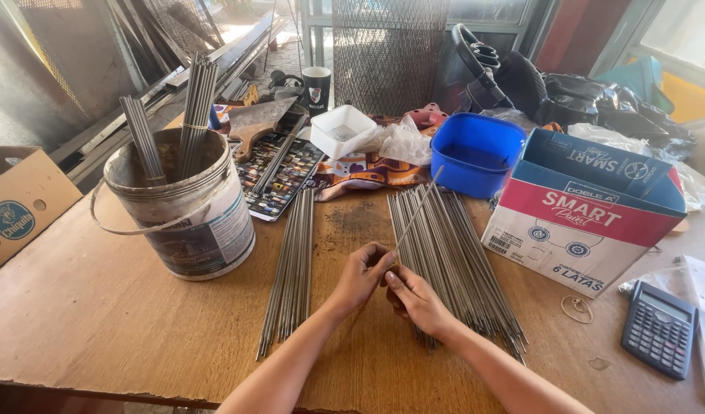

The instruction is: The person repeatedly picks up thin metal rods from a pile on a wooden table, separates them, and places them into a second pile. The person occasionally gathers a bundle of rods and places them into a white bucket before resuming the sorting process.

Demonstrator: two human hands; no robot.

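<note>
A workshop, by every sign: past the hands, a worn wooden bench carries bundles of thin metal rods, with a grimy bucket of more rods up and to their left. Further beyond, wire mesh panels and steel bars lean about (rather dusty).

Worn wood table. Left: dirty bucket w/ rod bundles standing in it, cardboard box at far left edge. Behind bucket: trowel, dark cup, printed sheet. Centre back: white tub, crumpled plastic, patterned cloth, blue tub. Right: open red/blue carton, rubber band just in front of it, calculator nr right edge. Black bags + mesh panel at back.
</note>
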